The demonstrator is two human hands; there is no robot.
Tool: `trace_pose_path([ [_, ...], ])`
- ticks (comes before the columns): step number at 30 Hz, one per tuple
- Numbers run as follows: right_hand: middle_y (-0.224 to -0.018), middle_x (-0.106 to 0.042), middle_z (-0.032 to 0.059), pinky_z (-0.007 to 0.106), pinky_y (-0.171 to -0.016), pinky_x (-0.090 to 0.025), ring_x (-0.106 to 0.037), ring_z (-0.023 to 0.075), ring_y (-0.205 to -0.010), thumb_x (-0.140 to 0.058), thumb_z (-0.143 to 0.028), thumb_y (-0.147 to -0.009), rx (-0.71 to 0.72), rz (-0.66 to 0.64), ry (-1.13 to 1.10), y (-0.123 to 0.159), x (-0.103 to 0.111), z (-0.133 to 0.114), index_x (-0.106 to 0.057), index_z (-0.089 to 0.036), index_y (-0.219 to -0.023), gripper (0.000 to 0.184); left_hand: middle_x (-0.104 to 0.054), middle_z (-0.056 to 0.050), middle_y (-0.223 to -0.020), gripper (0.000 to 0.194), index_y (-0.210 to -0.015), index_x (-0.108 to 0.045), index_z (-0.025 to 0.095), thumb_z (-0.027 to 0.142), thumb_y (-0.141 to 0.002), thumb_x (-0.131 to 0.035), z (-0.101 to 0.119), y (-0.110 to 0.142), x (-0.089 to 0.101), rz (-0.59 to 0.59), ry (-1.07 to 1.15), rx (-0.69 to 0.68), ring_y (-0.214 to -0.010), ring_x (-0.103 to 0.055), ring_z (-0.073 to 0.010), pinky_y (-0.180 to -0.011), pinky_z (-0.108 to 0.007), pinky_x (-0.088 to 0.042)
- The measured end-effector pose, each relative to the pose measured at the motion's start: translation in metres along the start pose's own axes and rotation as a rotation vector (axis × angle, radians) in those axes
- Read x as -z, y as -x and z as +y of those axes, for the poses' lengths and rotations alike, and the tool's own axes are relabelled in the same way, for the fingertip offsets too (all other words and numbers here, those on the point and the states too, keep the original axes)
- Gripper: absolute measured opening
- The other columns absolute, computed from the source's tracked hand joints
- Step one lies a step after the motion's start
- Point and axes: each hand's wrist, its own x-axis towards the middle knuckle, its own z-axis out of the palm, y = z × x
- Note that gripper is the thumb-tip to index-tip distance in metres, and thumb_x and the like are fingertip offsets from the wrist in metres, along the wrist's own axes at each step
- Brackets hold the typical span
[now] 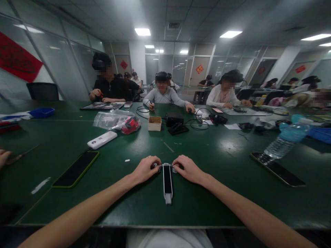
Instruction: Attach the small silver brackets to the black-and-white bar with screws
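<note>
A slim device with a long black face in a white frame lies on the green table in front of me, its pale grey end toward me. Small metallic parts stick out sideways at its far end. My left hand has its fingers curled around the part on the left. On the other side, my right hand is closed around the matching part, thumb and fingers together. The fingers partly cover both side parts, so their exact kind cannot be made out.
Left of me are a green-edged phone, a white handheld device and a plastic bag. A small box and black box stand ahead. At right, a water bottle is beside a dark phone. Co-workers sit opposite.
</note>
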Motion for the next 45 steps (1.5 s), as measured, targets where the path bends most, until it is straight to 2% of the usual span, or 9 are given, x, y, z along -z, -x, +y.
trace_pose_path([
  [7,-0.088,-0.062,0.0047,0.032,-0.074,-0.043,-0.055,0.0170,-0.082,-0.053,-0.030,-0.089,0.060,-0.076,0.073,0.000,0.017,0.011,-0.063,-0.018,-0.097,0.018,-0.060,-0.001,-0.080,0.013,-0.092,-0.060,0.018,0.022,-0.083,-0.051,-0.003,-0.001,-0.002,-0.017,-0.035,-0.005,-0.072,-0.055,-0.0153,-0.067,-0.026,-0.043],
  [14,-0.091,-0.062,0.0066,0.033,-0.076,-0.044,-0.056,0.0178,-0.083,-0.050,-0.032,-0.090,-0.020,0.069,0.136,0.009,0.058,0.039,-0.063,-0.017,-0.099,0.022,-0.061,-0.003,-0.083,0.015,-0.094,-0.059,0.017,0.024,-0.084,-0.049,0.000,0.000,0.001,-0.019,-0.031,-0.018,-0.074,-0.056,-0.0165,-0.070,-0.028,-0.044],
  [16,-0.091,-0.063,0.0063,0.032,-0.074,-0.045,-0.056,0.0176,-0.082,-0.051,-0.035,-0.089,-0.061,0.020,0.124,0.013,0.066,0.045,-0.064,-0.017,-0.098,0.024,-0.062,-0.003,-0.084,0.016,-0.095,-0.059,0.017,0.025,-0.085,-0.048,0.001,0.000,0.001,-0.018,-0.030,-0.019,-0.074,-0.056,-0.0168,-0.070,-0.029,-0.045],
  [18,-0.090,-0.063,0.0052,0.030,-0.069,-0.045,-0.057,0.0168,-0.078,-0.053,-0.039,-0.087,-0.109,-0.082,0.092,0.017,0.069,0.050,-0.065,-0.018,-0.097,0.026,-0.062,-0.004,-0.085,0.017,-0.095,-0.058,0.017,0.025,-0.085,-0.047,0.001,0.000,0.000,-0.013,-0.031,-0.019,-0.075,-0.056,-0.0172,-0.070,-0.029,-0.045],
  [22,-0.085,-0.063,0.0036,0.026,-0.060,-0.044,-0.057,0.0150,-0.071,-0.058,-0.041,-0.082,-0.171,-0.268,-0.001,0.020,0.063,0.053,-0.066,-0.019,-0.096,0.028,-0.063,-0.004,-0.086,0.018,-0.096,-0.058,0.017,0.025,-0.085,-0.047,0.000,0.000,-0.001,-0.002,-0.024,-0.017,-0.076,-0.057,-0.0175,-0.072,-0.030,-0.045],
  [27,-0.092,-0.061,0.0038,0.028,-0.068,-0.045,-0.057,0.0168,-0.080,-0.060,-0.038,-0.081,-0.090,-0.258,0.030,0.017,0.050,0.047,-0.066,-0.021,-0.096,0.024,-0.063,-0.004,-0.087,0.018,-0.096,-0.058,0.017,0.026,-0.085,-0.047,0.001,0.000,0.001,-0.002,-0.014,-0.024,-0.077,-0.057,-0.0176,-0.073,-0.030,-0.046],
  [32,-0.093,-0.062,0.0035,0.031,-0.074,-0.045,-0.057,0.0178,-0.084,-0.056,-0.028,-0.085,-0.064,-0.274,0.076,0.014,0.048,0.038,-0.065,-0.021,-0.091,0.013,-0.063,-0.005,-0.087,0.018,-0.095,-0.059,0.017,0.025,-0.085,-0.047,0.002,0.000,0.001,-0.007,-0.016,-0.022,-0.077,-0.057,-0.0177,-0.072,-0.030,-0.046],
  [37,-0.092,-0.063,0.0035,0.033,-0.077,-0.046,-0.057,0.0180,-0.085,-0.054,-0.027,-0.088,-0.044,-0.184,0.058,0.011,0.044,0.030,-0.063,-0.021,-0.092,0.013,-0.062,-0.004,-0.086,0.017,-0.094,-0.059,0.017,0.024,-0.084,-0.048,0.002,0.000,0.000,-0.012,-0.034,-0.018,-0.078,-0.057,-0.0179,-0.072,-0.029,-0.045],
  [45,-0.091,-0.063,0.0029,0.028,-0.072,-0.048,-0.057,0.0147,-0.082,-0.057,-0.025,-0.087,0.000,0.007,-0.098,0.007,0.011,0.011,-0.063,-0.018,-0.091,0.010,-0.062,-0.004,-0.086,0.017,-0.094,-0.060,0.019,0.025,-0.085,-0.047,-0.002,0.000,-0.002,-0.023,-0.060,-0.053,-0.081,-0.056,-0.0187,-0.073,-0.029,-0.044],
])
